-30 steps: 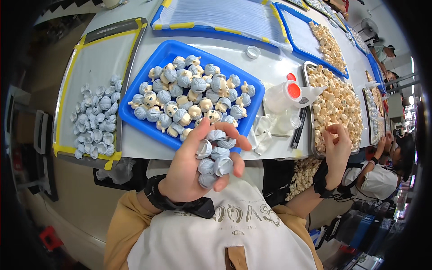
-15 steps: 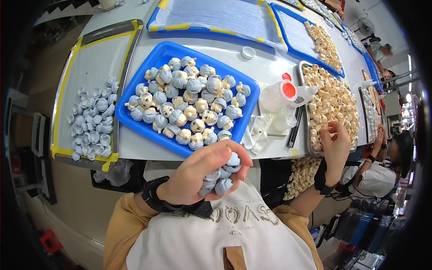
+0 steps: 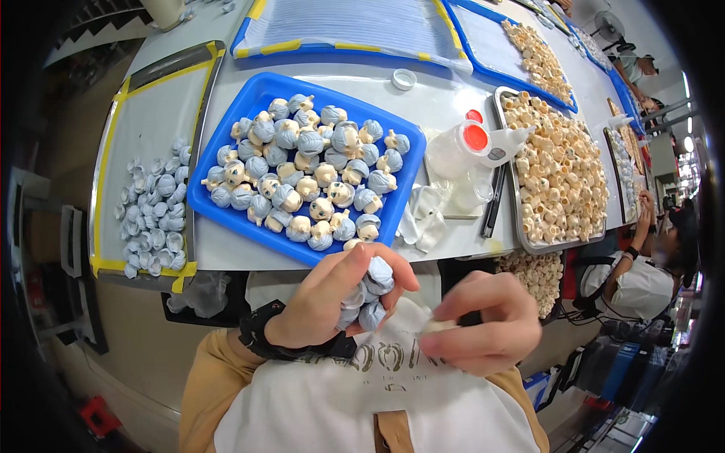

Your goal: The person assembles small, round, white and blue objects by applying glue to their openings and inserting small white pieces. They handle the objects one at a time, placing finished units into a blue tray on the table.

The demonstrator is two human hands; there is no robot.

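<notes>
Several blue-grey doll hair pieces lie cupped in my left hand, its fingers curled round them. To the right of it, in front of my chest, my right hand pinches a small cream-coloured doll head part; motion blurs the fingertips and the part. The hands are apart. Just beyond my left hand stands a blue tray of doll heads, cream faces with blue-grey hair on them. A metal tray at the right holds many cream head parts.
On the left, a tape-edged tray carries loose blue-grey hair pieces. Between the trays stand a clear red-marked bottle, a nozzle bottle and a black pen-like tool. Another person works at the far right.
My right hand has left the metal tray and come back to my chest, with a cream head part between its fingers. My left hand stays nearly in place, still holding the hair pieces.
</notes>
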